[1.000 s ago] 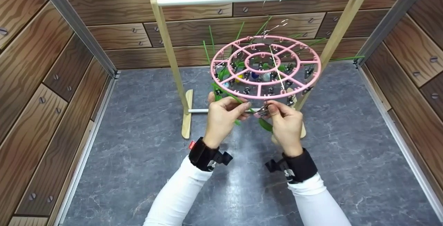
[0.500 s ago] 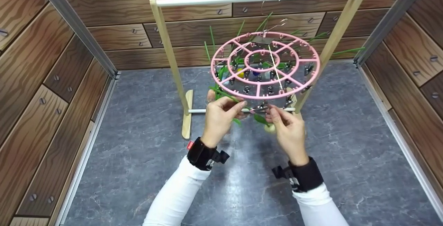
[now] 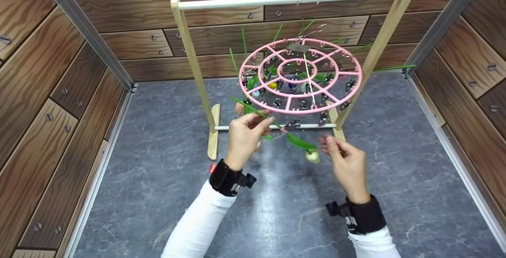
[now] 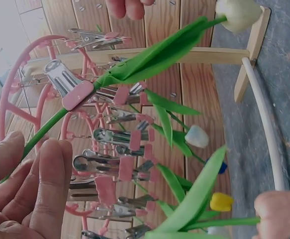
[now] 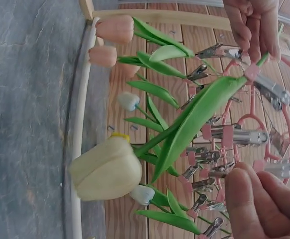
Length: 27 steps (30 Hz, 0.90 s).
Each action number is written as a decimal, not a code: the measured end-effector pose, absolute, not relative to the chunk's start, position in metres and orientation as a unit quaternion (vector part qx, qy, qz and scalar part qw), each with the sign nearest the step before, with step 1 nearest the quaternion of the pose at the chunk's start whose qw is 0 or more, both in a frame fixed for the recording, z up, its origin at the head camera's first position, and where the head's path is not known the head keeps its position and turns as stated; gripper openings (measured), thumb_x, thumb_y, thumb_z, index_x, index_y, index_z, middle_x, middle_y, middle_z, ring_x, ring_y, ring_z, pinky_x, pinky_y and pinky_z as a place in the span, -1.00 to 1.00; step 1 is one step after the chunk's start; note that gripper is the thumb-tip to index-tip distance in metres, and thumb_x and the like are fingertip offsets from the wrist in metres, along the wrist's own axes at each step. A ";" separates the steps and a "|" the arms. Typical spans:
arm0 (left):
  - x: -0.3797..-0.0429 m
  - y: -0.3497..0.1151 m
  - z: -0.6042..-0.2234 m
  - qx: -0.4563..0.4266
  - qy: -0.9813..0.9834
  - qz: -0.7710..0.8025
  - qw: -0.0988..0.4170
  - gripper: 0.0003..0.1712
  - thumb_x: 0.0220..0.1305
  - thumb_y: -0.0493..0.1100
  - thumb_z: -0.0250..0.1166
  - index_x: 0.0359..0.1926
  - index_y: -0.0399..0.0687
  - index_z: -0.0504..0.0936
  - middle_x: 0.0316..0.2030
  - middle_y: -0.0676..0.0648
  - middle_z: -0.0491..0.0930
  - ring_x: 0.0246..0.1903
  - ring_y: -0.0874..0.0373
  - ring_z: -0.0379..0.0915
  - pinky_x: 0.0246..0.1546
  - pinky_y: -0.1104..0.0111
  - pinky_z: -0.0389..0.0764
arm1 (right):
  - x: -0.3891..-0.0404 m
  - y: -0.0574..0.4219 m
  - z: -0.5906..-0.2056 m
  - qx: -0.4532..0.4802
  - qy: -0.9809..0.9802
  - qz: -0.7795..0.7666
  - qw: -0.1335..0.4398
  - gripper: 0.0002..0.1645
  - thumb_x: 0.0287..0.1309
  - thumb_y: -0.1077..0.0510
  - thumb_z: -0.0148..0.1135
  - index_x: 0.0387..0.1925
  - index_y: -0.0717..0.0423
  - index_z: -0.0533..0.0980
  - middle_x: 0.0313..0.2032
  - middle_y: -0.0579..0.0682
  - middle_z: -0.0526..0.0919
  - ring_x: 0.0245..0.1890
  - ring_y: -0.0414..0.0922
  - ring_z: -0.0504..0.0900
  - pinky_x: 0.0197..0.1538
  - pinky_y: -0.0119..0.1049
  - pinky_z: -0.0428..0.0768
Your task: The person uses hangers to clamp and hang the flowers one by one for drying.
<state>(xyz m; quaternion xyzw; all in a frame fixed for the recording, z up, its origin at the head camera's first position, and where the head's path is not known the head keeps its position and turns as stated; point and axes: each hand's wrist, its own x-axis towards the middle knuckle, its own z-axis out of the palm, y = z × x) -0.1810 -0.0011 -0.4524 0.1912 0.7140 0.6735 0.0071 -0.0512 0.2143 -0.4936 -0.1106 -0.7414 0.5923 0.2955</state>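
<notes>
My left hand [image 3: 247,135] pinches the green stem of a white artificial tulip [image 4: 239,14] between thumb and fingers. A metal clip [image 4: 67,84] with pink pads hangs from the round pink drying hanger [image 3: 300,112] and grips the stem, just beyond the fingertips. The tulip slants down to the right, its leaf [image 3: 301,142] and pale blossom [image 5: 107,169] past the clip. My right hand [image 3: 348,163] is apart from the flower, to its right, thumb and fingers loosely bent with nothing between them.
More tulips hang head down in the hanger's clips, among them a peach one [image 5: 116,28], a yellow one [image 4: 221,202] and a white one [image 4: 197,136]. A wooden stand with a white top rail [image 3: 245,1] bears the hanger. Wood-patterned panels [image 3: 221,40] surround the grey floor [image 3: 166,194].
My right hand has let go of the clip and drawn away to the right and down. The tulip's blossom has come into view, while my left hand keeps the stem, shifting slightly left.
</notes>
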 end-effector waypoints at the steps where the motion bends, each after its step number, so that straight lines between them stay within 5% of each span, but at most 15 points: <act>1: -0.181 -0.003 -0.453 0.190 0.718 0.670 0.005 -0.76 0.56 -0.37 0.53 0.10 -0.50 0.87 -0.21 -0.43 0.92 -0.35 -0.20 0.91 -0.28 0.39 0.90 | -0.051 0.216 -0.495 -0.109 -0.743 0.591 0.295 -0.69 0.72 0.44 0.20 0.17 0.73 0.68 0.00 0.70 0.81 -0.23 -0.55 0.84 -0.01 -0.56 0.85; 3: -0.180 -0.007 -0.455 0.190 0.723 0.665 0.001 -0.76 0.57 -0.35 0.53 0.10 -0.50 0.87 -0.20 -0.42 0.92 -0.30 -0.35 0.91 -0.31 0.39 0.89 | -0.049 0.217 -0.497 -0.110 -0.746 0.588 0.292 -0.69 0.73 0.44 0.20 0.18 0.72 0.68 0.02 0.72 0.80 -0.23 -0.57 0.83 -0.01 -0.57 0.85; 8: -0.178 -0.022 -0.458 0.169 0.727 0.666 0.005 -0.67 0.59 -0.31 0.53 0.21 -0.49 0.84 -0.11 -0.43 0.93 -0.36 0.04 0.91 -0.41 0.46 0.84 | -0.046 0.222 -0.501 -0.127 -0.749 0.588 0.279 -0.69 0.74 0.42 0.22 0.19 0.66 0.71 0.07 0.67 0.81 -0.19 -0.60 0.82 0.00 -0.59 0.84; 13: -0.179 -0.044 -0.470 0.157 0.725 0.670 -0.013 -0.66 0.58 -0.37 0.52 0.22 -0.56 0.81 -0.10 -0.50 0.90 -0.39 0.31 0.85 -0.27 0.38 0.93 | -0.041 0.228 -0.507 -0.155 -0.763 0.563 0.275 -0.72 0.72 0.39 0.28 0.18 0.55 0.77 0.07 0.53 0.87 -0.17 -0.64 0.79 -0.04 -0.65 0.79; 18: -0.174 -0.071 -0.495 0.136 0.741 0.657 -0.032 -0.71 0.60 -0.40 0.48 0.17 -0.60 0.81 -0.10 -0.53 0.89 -0.32 0.26 0.88 -0.21 0.51 0.88 | -0.033 0.240 -0.511 -0.170 -0.784 0.529 0.277 -0.73 0.71 0.36 0.31 0.17 0.47 0.81 0.06 0.48 0.89 -0.24 -0.66 0.73 -0.10 -0.69 0.72; 21: -0.169 -0.090 -0.513 0.129 0.772 0.620 -0.056 -0.75 0.64 -0.39 0.44 0.15 -0.56 0.83 -0.12 -0.48 0.91 -0.28 0.06 0.93 -0.22 0.55 0.85 | -0.028 0.250 -0.516 -0.165 -0.799 0.503 0.286 -0.71 0.75 0.31 0.29 0.16 0.46 0.81 0.08 0.49 0.88 -0.25 -0.70 0.67 -0.16 -0.73 0.65; 27: -0.160 -0.126 -0.541 0.132 0.846 0.501 -0.124 -0.78 0.68 -0.33 0.42 0.11 -0.42 0.90 -0.10 -0.35 0.95 -0.22 -0.24 0.95 -0.15 0.26 0.93 | -0.016 0.273 -0.524 -0.141 -0.844 0.428 0.291 -0.63 0.82 0.17 0.26 0.18 0.42 0.81 0.17 0.48 0.87 -0.20 -0.71 0.61 -0.11 -0.79 0.53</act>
